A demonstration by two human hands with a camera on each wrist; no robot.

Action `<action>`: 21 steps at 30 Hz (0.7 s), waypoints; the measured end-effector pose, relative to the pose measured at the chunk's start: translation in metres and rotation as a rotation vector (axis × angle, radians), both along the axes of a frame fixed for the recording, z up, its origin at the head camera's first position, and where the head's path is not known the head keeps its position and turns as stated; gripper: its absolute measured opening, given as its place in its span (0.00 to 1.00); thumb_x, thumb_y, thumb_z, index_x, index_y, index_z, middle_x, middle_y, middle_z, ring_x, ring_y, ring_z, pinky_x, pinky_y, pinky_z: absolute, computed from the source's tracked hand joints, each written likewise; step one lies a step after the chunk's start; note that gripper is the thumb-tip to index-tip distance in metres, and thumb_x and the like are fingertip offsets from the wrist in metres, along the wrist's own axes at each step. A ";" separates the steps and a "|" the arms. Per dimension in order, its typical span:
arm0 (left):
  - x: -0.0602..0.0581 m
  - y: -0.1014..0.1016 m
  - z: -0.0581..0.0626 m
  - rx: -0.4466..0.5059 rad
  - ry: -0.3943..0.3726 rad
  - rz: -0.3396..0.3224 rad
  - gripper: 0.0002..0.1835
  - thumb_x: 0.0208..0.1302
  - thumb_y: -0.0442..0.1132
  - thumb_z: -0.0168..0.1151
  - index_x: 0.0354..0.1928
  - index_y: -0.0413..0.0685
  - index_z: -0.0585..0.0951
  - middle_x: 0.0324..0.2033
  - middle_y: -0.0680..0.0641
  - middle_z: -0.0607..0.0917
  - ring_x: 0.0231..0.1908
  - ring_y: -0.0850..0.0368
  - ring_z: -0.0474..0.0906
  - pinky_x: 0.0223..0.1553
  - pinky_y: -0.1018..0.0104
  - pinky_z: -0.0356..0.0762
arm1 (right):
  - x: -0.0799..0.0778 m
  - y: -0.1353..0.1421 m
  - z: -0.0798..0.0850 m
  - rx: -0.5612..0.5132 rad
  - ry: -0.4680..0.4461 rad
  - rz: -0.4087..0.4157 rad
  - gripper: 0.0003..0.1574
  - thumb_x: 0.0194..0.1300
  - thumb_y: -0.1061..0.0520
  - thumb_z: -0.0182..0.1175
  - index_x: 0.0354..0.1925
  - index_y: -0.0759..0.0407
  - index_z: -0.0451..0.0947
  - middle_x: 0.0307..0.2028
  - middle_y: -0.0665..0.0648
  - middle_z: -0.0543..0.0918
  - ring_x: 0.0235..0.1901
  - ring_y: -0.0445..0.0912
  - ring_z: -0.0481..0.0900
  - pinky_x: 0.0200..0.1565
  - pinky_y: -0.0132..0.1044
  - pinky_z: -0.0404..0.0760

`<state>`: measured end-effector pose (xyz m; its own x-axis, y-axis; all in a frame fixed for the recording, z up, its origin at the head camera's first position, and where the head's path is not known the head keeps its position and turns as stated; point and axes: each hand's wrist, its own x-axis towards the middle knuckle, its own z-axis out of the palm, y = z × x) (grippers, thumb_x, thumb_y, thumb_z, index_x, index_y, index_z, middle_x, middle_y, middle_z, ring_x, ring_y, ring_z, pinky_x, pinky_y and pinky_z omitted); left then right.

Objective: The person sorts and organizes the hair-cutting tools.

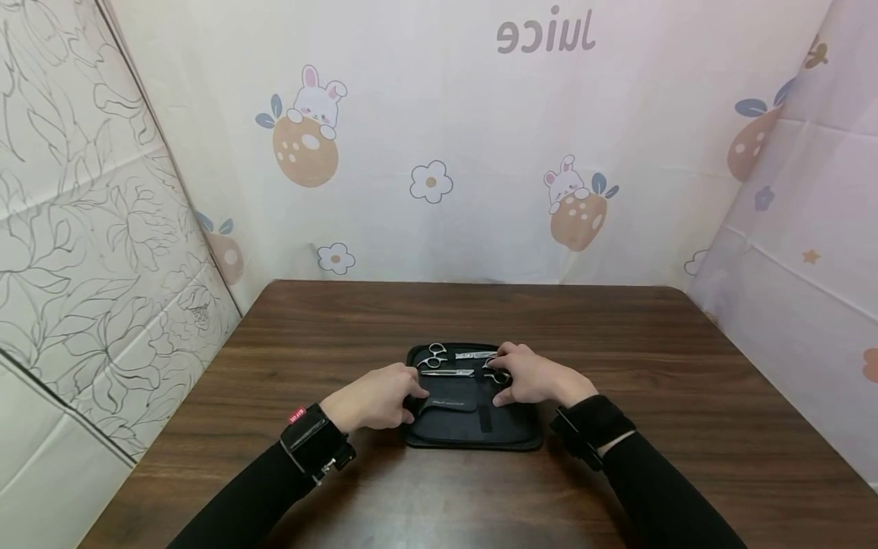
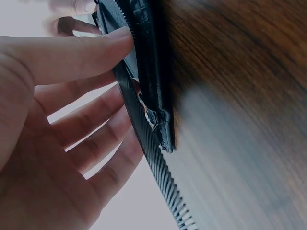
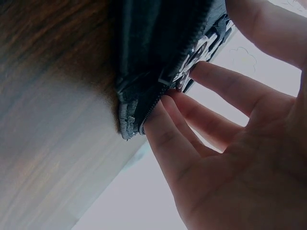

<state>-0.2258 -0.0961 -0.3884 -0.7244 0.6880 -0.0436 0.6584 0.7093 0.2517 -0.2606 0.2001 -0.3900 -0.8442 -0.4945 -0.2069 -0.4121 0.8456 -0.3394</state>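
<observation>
While your left hand [image 1: 379, 398] pinches the comb [image 1: 454, 405], your right hand [image 1: 540, 378], fingers extended, rests at the nearer scissors [image 1: 449, 373] in the black case [image 1: 473, 440].

The location is a screened indoor tabletop workspace; the room type cannot be determined. A wood-grain table [image 1: 322, 328] stands before a rabbit-printed backdrop [image 1: 439, 99], between a floral line-art panel [image 1: 103, 221] and a printed sheet [image 1: 796, 259].

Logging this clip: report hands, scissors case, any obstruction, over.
Left hand at comb, grip unclear. Right hand at nearer scissors, fingers extended. Black zip case open on table; hands partly hide contents.
</observation>
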 end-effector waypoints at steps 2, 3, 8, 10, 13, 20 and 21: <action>0.000 0.000 0.000 -0.006 0.008 -0.004 0.21 0.58 0.36 0.76 0.56 0.47 0.87 0.45 0.53 0.81 0.45 0.60 0.72 0.45 0.64 0.76 | 0.000 0.000 0.000 0.001 0.003 0.002 0.38 0.62 0.51 0.74 0.66 0.61 0.76 0.63 0.61 0.70 0.64 0.58 0.66 0.59 0.55 0.73; 0.001 0.000 0.000 -0.008 0.011 -0.007 0.21 0.58 0.36 0.76 0.55 0.47 0.87 0.45 0.53 0.81 0.44 0.60 0.72 0.44 0.65 0.76 | 0.000 0.000 -0.001 0.001 0.004 0.003 0.38 0.62 0.51 0.74 0.66 0.61 0.76 0.63 0.61 0.70 0.64 0.58 0.66 0.59 0.55 0.73; 0.001 0.000 0.000 -0.009 0.013 -0.016 0.21 0.59 0.36 0.76 0.56 0.47 0.87 0.44 0.53 0.81 0.44 0.60 0.71 0.43 0.66 0.75 | -0.001 0.001 -0.001 -0.004 0.004 -0.002 0.38 0.62 0.51 0.74 0.67 0.61 0.76 0.64 0.62 0.70 0.63 0.58 0.66 0.59 0.55 0.73; 0.001 0.000 0.000 -0.011 0.004 -0.016 0.21 0.59 0.36 0.75 0.56 0.47 0.87 0.43 0.54 0.81 0.42 0.60 0.71 0.42 0.67 0.74 | -0.001 0.001 -0.002 -0.003 0.003 -0.002 0.38 0.62 0.51 0.74 0.67 0.61 0.75 0.64 0.62 0.69 0.63 0.58 0.66 0.59 0.55 0.73; 0.001 0.000 -0.001 -0.014 -0.013 -0.022 0.21 0.60 0.36 0.75 0.57 0.47 0.87 0.40 0.55 0.79 0.40 0.61 0.69 0.39 0.69 0.72 | -0.001 0.000 -0.002 -0.001 0.002 -0.003 0.38 0.62 0.51 0.73 0.67 0.61 0.75 0.65 0.62 0.69 0.63 0.58 0.65 0.59 0.55 0.73; 0.001 0.001 -0.002 -0.015 -0.028 -0.041 0.21 0.60 0.36 0.75 0.57 0.47 0.87 0.38 0.55 0.77 0.36 0.62 0.68 0.36 0.69 0.70 | 0.000 -0.001 -0.001 0.002 0.006 -0.005 0.38 0.63 0.52 0.73 0.67 0.61 0.75 0.65 0.62 0.69 0.63 0.58 0.66 0.58 0.54 0.73; 0.001 0.002 -0.003 -0.018 -0.029 -0.044 0.21 0.60 0.36 0.75 0.57 0.47 0.87 0.38 0.55 0.77 0.36 0.62 0.68 0.36 0.70 0.70 | 0.000 -0.001 -0.002 0.001 0.007 -0.004 0.38 0.63 0.52 0.73 0.67 0.61 0.76 0.65 0.62 0.69 0.63 0.58 0.66 0.58 0.54 0.74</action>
